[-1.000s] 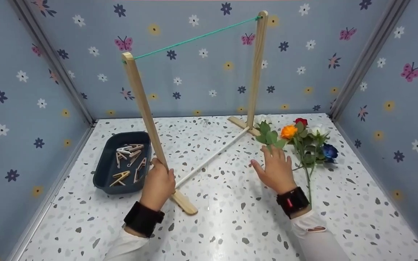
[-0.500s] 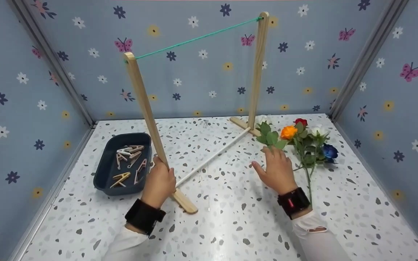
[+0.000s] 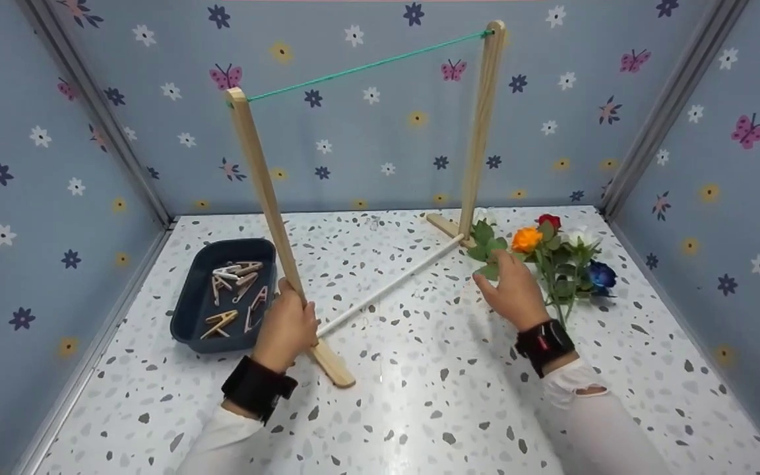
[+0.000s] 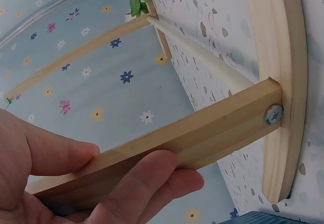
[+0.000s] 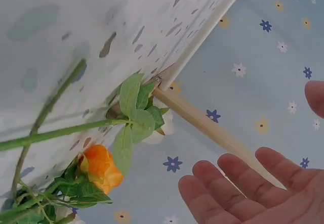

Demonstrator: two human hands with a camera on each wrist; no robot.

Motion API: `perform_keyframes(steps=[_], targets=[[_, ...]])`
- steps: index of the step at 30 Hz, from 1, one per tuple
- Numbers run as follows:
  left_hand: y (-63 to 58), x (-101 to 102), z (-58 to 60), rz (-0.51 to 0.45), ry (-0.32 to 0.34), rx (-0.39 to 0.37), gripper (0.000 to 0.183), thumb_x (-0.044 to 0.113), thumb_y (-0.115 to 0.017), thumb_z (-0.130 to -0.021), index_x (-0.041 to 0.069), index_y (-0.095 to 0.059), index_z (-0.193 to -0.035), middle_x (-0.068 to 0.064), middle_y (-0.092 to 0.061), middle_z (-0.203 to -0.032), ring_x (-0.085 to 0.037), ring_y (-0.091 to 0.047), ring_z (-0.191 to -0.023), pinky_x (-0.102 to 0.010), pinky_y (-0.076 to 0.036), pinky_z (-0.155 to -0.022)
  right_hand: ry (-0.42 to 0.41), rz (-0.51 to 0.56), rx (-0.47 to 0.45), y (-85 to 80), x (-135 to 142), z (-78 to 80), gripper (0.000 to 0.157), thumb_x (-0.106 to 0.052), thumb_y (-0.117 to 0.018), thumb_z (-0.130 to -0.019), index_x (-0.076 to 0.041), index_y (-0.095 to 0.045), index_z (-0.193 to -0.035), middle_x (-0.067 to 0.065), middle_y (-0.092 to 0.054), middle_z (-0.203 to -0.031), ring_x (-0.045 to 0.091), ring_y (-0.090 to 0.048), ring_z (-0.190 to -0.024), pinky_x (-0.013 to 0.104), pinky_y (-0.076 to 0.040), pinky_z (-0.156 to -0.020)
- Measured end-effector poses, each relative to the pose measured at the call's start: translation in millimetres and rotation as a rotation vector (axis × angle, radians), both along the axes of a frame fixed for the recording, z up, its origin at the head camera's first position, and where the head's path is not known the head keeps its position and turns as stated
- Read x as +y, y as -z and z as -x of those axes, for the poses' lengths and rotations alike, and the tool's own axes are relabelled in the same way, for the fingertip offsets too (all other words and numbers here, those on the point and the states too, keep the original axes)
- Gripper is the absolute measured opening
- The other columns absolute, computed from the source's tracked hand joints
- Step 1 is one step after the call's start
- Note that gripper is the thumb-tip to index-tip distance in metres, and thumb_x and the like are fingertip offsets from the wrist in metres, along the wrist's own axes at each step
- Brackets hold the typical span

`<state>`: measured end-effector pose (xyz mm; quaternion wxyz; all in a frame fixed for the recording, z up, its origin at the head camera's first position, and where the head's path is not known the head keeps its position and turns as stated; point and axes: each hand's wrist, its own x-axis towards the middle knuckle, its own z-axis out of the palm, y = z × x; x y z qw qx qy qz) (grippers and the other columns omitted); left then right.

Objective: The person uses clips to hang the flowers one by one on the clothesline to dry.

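Observation:
A wooden stand has two upright posts, a green cord (image 3: 367, 66) between their tops and a white rod (image 3: 386, 287) low between their feet. My left hand (image 3: 285, 330) grips the near post (image 3: 264, 188) low down, thumb on one side and fingers on the other, as the left wrist view (image 4: 147, 183) shows. My right hand (image 3: 518, 290) is open and holds nothing. It hovers beside green leaves (image 3: 485, 247) near the far post (image 3: 482, 132). In the right wrist view its fingers (image 5: 233, 176) are extended, apart from the orange rose (image 5: 101, 168).
Left of the stand sits a dark blue tray (image 3: 185, 316) with several clothespins (image 3: 245, 277) in it. Artificial flowers lie at the right, among them a red rose (image 3: 549, 221), a blue rose (image 3: 601, 276) and a white flower (image 3: 581, 239). Flower-patterned panels enclose the speckled table (image 3: 406, 409).
The far end of the stand has shifted to the right. My right hand has moved right and slightly away from me. The left hand keeps its grip on the near post.

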<state>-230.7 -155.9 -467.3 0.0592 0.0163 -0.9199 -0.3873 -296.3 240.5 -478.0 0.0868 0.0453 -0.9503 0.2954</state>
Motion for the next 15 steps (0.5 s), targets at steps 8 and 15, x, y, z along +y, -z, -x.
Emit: perform_keyframes(steps=[8, 15], targets=[[-1.5, -17.5, 9.3, 0.006, 0.063, 0.004, 0.043, 0.005, -0.059, -0.106, -0.013, -0.042, -0.142, -0.025, -0.071, -0.102, -0.034, -0.072, -0.084, -0.047, -0.064, -0.072, 0.05, 0.213, 0.001, -29.3, 15.0, 46.9, 0.066, -0.028, -0.066, -0.108, 0.007, -0.041, -0.158, 0.034, -0.057, -0.145, 0.05, -0.059, -0.131, 0.063, -0.05, -0.11], [-2.2, -40.1, 28.7, 0.005, 0.191, 0.041, 0.025, 0.003, -0.058, -0.106, -0.007, -0.049, -0.127, -0.025, -0.071, -0.108, -0.037, -0.073, -0.094, -0.05, -0.063, -0.08, 0.012, 0.336, -0.017, -40.4, 22.6, 79.3, 0.065, -0.021, -0.06, -0.112, 0.006, -0.033, -0.163, 0.034, -0.045, -0.162, 0.05, -0.047, -0.149, 0.059, -0.043, -0.123]])
